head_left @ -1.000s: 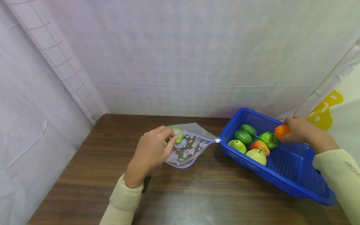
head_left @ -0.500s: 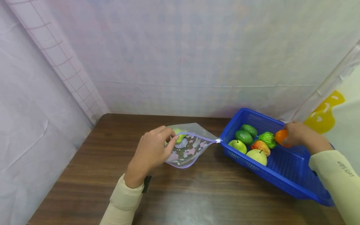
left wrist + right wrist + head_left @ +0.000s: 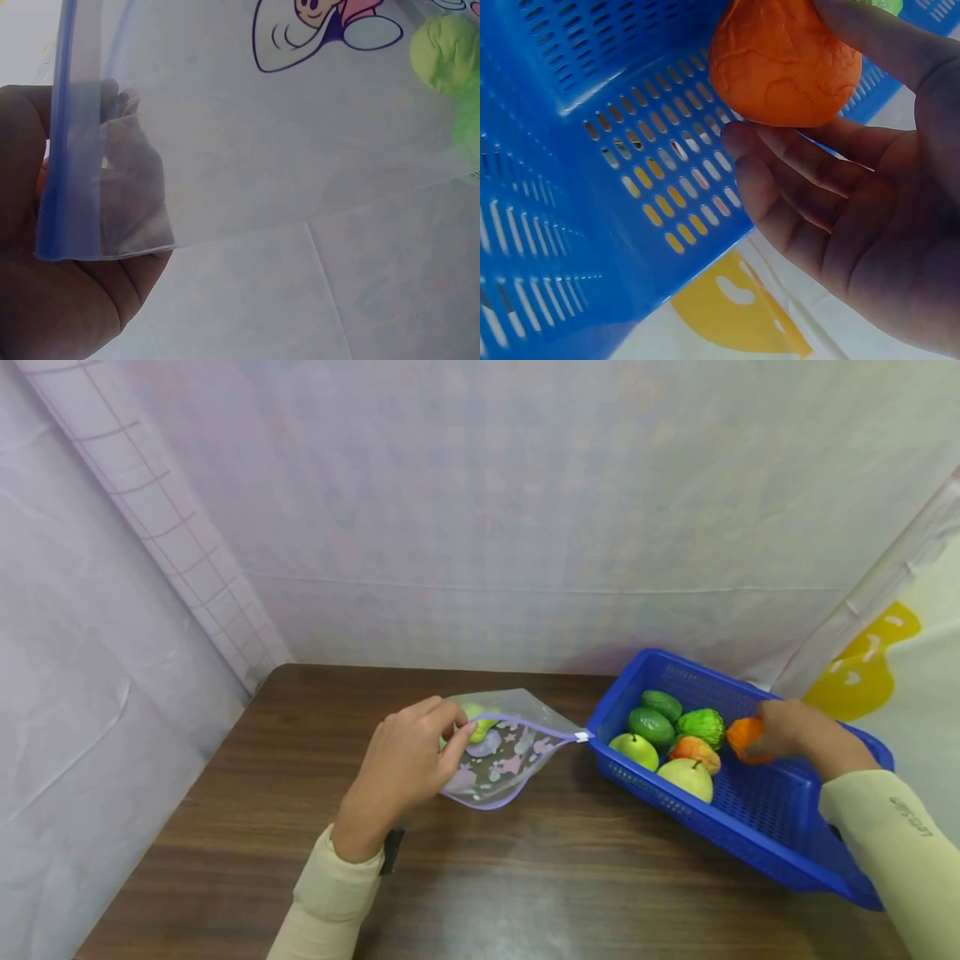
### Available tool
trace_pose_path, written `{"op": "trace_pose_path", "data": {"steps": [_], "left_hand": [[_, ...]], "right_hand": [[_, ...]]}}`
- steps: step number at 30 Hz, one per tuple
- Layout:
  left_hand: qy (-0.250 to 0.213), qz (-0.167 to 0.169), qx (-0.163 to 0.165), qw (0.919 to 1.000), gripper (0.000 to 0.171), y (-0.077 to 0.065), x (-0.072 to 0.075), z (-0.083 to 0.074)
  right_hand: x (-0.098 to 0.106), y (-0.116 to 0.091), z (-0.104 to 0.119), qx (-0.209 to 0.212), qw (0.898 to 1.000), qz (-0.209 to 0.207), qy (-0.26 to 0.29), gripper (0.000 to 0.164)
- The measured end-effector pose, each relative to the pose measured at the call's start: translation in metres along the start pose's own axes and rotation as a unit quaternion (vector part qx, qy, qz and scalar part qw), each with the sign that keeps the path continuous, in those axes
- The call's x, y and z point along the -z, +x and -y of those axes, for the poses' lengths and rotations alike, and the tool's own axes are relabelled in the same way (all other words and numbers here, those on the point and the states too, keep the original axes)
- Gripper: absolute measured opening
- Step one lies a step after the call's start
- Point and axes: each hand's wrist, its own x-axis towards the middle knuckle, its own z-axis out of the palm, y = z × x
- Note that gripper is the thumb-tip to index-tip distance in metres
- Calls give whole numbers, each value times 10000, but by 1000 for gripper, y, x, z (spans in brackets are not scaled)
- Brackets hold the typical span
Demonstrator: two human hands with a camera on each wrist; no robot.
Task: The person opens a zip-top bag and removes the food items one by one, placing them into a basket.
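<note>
My left hand (image 3: 408, 752) pinches the purple-edged rim of a clear slider zip bag (image 3: 506, 764) printed with pink cartoon figures. Through the plastic, light green round items (image 3: 446, 56) show inside the bag. Over on the right, my right hand (image 3: 798, 735) is inside the blue basket (image 3: 795, 864), holding an orange wrinkled fruit (image 3: 784, 67) between thumb and fingers. Near it in the basket lie a bumpy green item (image 3: 701, 727), an orange-red wrinkled fruit (image 3: 695, 753), a pale yellow pear (image 3: 686, 779), a green pear (image 3: 635, 750) and two dark green avocado-like fruits (image 3: 651, 727).
The bag's white slider (image 3: 582, 737) lies right at the basket's left corner. Both rest on a brown wooden table (image 3: 480, 877). White curtains (image 3: 480, 527) hang behind it and along the left side. A yellow shape (image 3: 855, 681) marks the cloth at right.
My right hand has lowered the orange fruit farther into the basket. The bumpy green item has shifted slightly left. My left hand and the bag have barely moved.
</note>
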Motion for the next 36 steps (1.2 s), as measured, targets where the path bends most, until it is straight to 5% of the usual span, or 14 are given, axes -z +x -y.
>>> {"op": "trace_pose_path", "data": {"steps": [11,20,28,36], "left_hand": [[-14,48,41,10000,11,0,-1,0],[-30,47,63,10000,11,0,0,0],[-29,81,87,9999,10,2,3,-1],[-38,82,110,9999,11,3,3,-1]], "right_hand": [[-14,1,-10,-391,9969,410,539,83],[-12,0,-8,-440,9960,535,563,84],[1,-8,2,-183,9989,63,422,84],[33,-21,34,113,9954,-921,236,69]]}}
